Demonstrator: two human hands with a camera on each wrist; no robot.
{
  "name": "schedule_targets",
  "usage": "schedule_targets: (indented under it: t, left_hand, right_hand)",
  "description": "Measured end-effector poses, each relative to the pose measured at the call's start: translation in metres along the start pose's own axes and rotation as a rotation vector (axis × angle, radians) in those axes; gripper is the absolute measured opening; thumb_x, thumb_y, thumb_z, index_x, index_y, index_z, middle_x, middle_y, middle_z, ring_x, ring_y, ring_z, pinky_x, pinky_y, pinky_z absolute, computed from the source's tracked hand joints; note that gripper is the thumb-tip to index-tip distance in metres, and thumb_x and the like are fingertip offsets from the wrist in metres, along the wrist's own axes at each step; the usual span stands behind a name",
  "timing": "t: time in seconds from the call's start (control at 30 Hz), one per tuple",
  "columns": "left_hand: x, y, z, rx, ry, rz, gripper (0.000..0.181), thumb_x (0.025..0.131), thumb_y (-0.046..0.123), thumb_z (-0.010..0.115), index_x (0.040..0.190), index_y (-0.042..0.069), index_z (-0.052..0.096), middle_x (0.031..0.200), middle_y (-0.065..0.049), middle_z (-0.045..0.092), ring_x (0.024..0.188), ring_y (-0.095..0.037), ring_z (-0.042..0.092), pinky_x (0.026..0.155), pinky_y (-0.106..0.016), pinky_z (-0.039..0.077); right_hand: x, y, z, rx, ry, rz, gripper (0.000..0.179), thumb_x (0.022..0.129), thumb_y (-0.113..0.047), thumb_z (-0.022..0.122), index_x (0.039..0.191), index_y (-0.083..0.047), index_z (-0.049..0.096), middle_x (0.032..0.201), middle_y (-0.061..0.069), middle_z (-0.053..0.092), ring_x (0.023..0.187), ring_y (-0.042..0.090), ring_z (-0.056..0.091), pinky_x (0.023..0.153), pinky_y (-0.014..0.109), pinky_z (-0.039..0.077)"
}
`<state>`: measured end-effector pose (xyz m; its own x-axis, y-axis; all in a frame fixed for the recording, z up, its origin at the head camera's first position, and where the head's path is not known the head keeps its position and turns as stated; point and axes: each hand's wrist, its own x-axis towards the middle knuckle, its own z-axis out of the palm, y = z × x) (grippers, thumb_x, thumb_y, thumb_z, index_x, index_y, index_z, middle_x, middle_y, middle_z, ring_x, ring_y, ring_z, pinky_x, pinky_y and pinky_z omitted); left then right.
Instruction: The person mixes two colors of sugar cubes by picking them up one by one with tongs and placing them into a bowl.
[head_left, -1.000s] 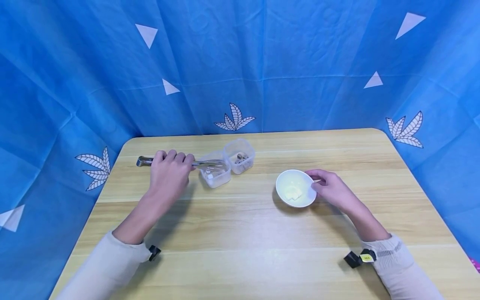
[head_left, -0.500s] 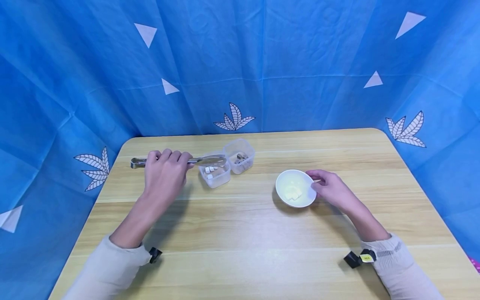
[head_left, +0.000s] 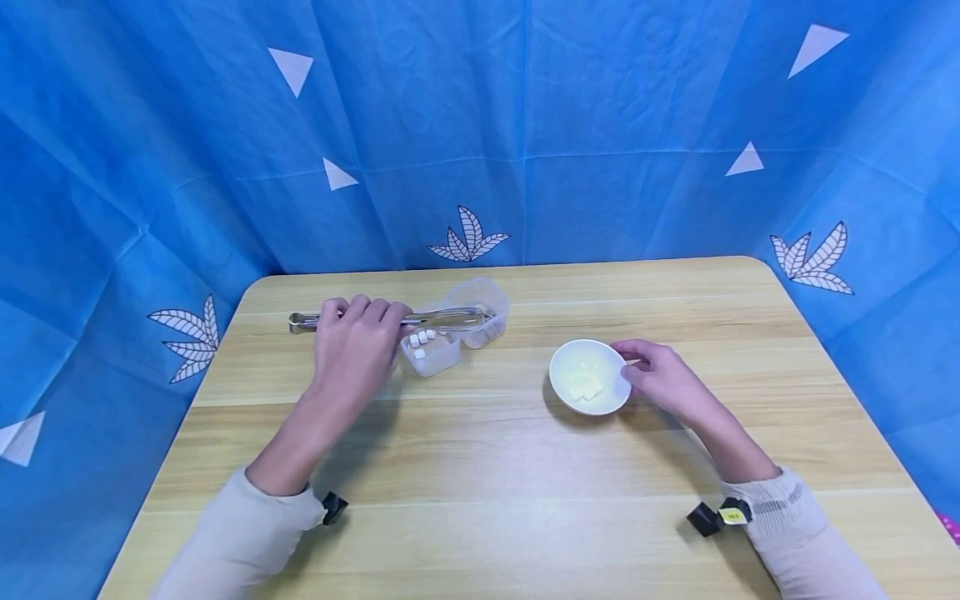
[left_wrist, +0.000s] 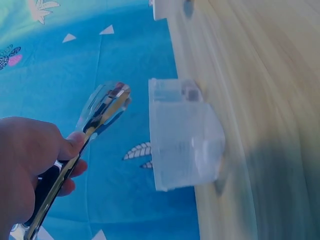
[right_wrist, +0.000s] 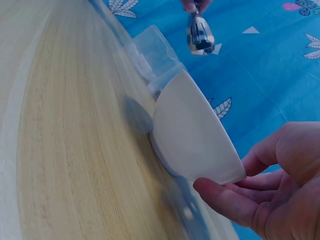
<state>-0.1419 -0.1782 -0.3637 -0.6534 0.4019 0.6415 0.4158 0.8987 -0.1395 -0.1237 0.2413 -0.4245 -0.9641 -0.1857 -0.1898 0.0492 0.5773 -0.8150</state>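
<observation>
My left hand (head_left: 356, 350) grips metal food tongs (head_left: 450, 318) by their handles. In the head view the tongs point right, their tips over the farther of two clear plastic boxes. The nearer box (head_left: 442, 363) has several small white cubes (head_left: 422, 338) in it; the farther box (head_left: 476, 290) is partly hidden by the tongs. The left wrist view shows the tongs (left_wrist: 102, 111) raised above the box rims. My right hand (head_left: 663, 379) pinches the rim of a white bowl (head_left: 564, 377), thumb and fingers on its right side. White pieces (head_left: 585, 387) lie inside the bowl.
A light wooden table (head_left: 480, 517) lies under everything. Blue cloth (head_left: 600, 100) with white triangles and leaf prints hangs behind it and at both sides. The two plastic boxes stand side by side, left of the bowl.
My left hand with the tongs has drawn left a little, then moved right; the tongs' tips have passed from the nearer box to over the farther one. My right hand and the bowl hardly move.
</observation>
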Motion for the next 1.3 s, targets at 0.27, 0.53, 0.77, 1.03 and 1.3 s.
schedule_targets:
  t: [0.27,0.53,0.77,1.03,1.3]
  left_hand:
    - [0.01,0.019,0.003,-0.026,-0.022,0.022,0.021,0.101,0.029,0.069,0.106,0.01,0.076,0.099,-0.009,0.081,0.091,-0.029,0.072,0.081,-0.045,0.046]
    - [0.018,0.04,0.009,-0.047,-0.035,0.059,0.024,0.103,0.034,0.065,0.106,0.013,0.076,0.1,-0.007,0.081,0.092,-0.026,0.073,0.083,-0.043,0.046]
    - [0.023,0.059,0.017,-0.039,-0.03,0.101,0.023,0.101,0.034,0.067,0.105,0.014,0.077,0.099,-0.005,0.081,0.089,-0.024,0.074,0.081,-0.041,0.045]
    - [0.027,0.077,0.024,-0.058,-0.063,0.127,0.026,0.103,0.038,0.064,0.107,0.016,0.077,0.104,-0.003,0.081,0.092,-0.022,0.073,0.082,-0.039,0.045]
    - [0.028,0.09,0.029,-0.071,-0.07,0.145,0.022,0.102,0.038,0.065,0.102,0.019,0.075,0.1,0.0,0.08,0.091,-0.02,0.072,0.082,-0.038,0.044]
  right_hand:
    - [0.0,0.0,0.0,0.004,0.002,-0.008,0.046,0.1,-0.005,0.054,0.145,0.005,0.052,0.14,0.029,0.062,0.12,0.039,0.067,0.078,0.028,0.059]
    - [-0.001,-0.002,0.0,0.03,-0.001,-0.026,0.047,0.099,-0.003,0.054,0.146,0.006,0.051,0.14,0.029,0.061,0.118,0.037,0.067,0.077,0.032,0.061]
    - [-0.001,-0.001,-0.001,0.022,0.003,-0.027,0.047,0.099,-0.001,0.053,0.145,0.006,0.052,0.139,0.029,0.062,0.112,0.034,0.068,0.075,0.033,0.061]
    - [-0.001,-0.003,-0.001,0.023,0.0,-0.017,0.047,0.098,-0.001,0.053,0.145,0.006,0.052,0.139,0.029,0.062,0.11,0.032,0.068,0.074,0.033,0.06]
    - [-0.001,-0.002,-0.001,0.013,-0.001,-0.022,0.047,0.098,0.0,0.053,0.144,0.007,0.052,0.138,0.029,0.062,0.111,0.033,0.069,0.075,0.033,0.061]
